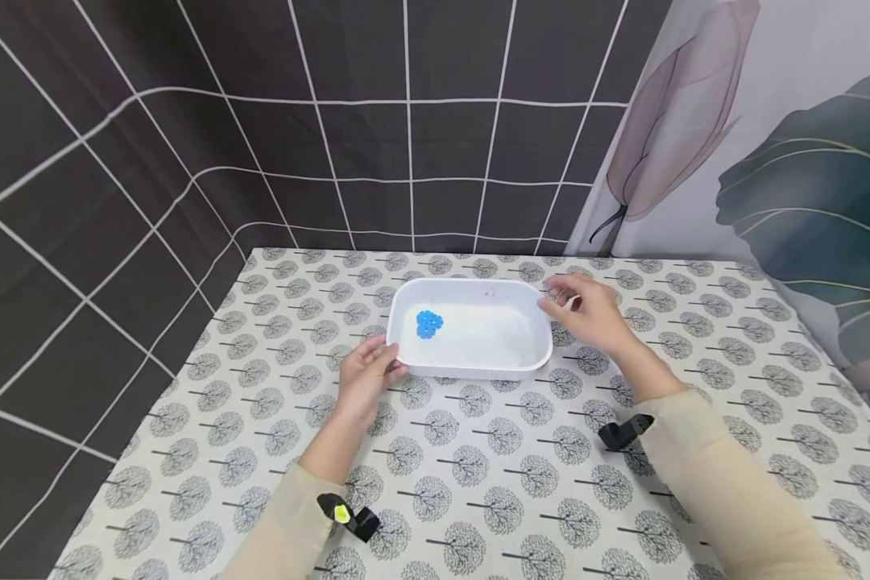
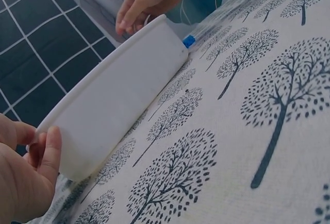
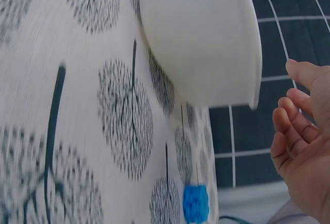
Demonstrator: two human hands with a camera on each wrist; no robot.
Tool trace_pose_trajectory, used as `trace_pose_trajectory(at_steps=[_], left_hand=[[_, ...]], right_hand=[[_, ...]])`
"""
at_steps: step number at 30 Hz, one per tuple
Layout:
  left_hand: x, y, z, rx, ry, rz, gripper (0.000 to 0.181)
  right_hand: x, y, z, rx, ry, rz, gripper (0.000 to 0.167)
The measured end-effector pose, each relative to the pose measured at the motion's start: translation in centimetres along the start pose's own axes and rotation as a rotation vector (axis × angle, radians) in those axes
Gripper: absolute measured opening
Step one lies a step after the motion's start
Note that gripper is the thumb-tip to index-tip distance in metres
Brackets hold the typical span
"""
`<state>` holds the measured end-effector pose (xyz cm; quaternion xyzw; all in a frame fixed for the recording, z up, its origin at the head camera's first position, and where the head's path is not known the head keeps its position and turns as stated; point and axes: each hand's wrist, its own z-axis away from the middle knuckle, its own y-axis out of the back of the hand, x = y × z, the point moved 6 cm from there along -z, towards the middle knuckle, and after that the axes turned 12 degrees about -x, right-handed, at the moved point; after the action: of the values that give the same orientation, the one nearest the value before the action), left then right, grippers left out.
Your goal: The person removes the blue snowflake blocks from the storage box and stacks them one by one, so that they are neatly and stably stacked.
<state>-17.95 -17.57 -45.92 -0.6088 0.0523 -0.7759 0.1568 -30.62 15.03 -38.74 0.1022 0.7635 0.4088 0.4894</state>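
A white rectangular plastic basin point(image 1: 478, 372) with rounded corners stands on the patterned cloth. Inside it, towards the left, lie a few blue notched plastic discs point(image 1: 428, 325) with small holes. My left hand point(image 1: 366, 374) grips the basin's near left corner, thumb at the rim and fingers against the outer wall. My right hand point(image 1: 586, 312) is beside the right rim, fingers loosely bent. In the right wrist view a gap separates that hand point(image 3: 309, 131) from the basin point(image 3: 206, 44), and nothing is in its fingers.
Beyond the basin's right end, a small blue piece point(image 3: 196, 203) sits on the tree-print tablecloth point(image 1: 464, 475); the left wrist view shows this blue piece point(image 2: 188, 41) too. A dark checked curtain point(image 1: 362, 137) hangs behind, with a leaf-print curtain point(image 1: 790, 161) at the right.
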Motion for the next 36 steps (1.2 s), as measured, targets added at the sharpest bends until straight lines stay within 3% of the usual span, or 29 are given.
trace_pose_trajectory(at_steps=[6, 11, 23, 36], left_hand=[[0.1, -0.1, 0.1, 0.004, 0.007, -0.002, 0.041], [0.1, -0.1, 0.0, -0.001, -0.004, 0.016, 0.039], [0.1, -0.1, -0.1, 0.009, 0.01, 0.01, 0.04], [0.1, 0.0, -0.1, 0.012, -0.001, 0.008, 0.041]], right_hand=[[-1.7, -1.5, -1.0, 0.007, 0.084, -0.001, 0.03], [-2.9, -2.7, -1.8, -0.018, 0.108, -0.019, 0.029], [-5.3, -6.8, -3.6, -0.149, 0.217, 0.028, 0.029], [-6.1, -8.9, -5.1, -0.229, 0.207, 0.011, 0.033]])
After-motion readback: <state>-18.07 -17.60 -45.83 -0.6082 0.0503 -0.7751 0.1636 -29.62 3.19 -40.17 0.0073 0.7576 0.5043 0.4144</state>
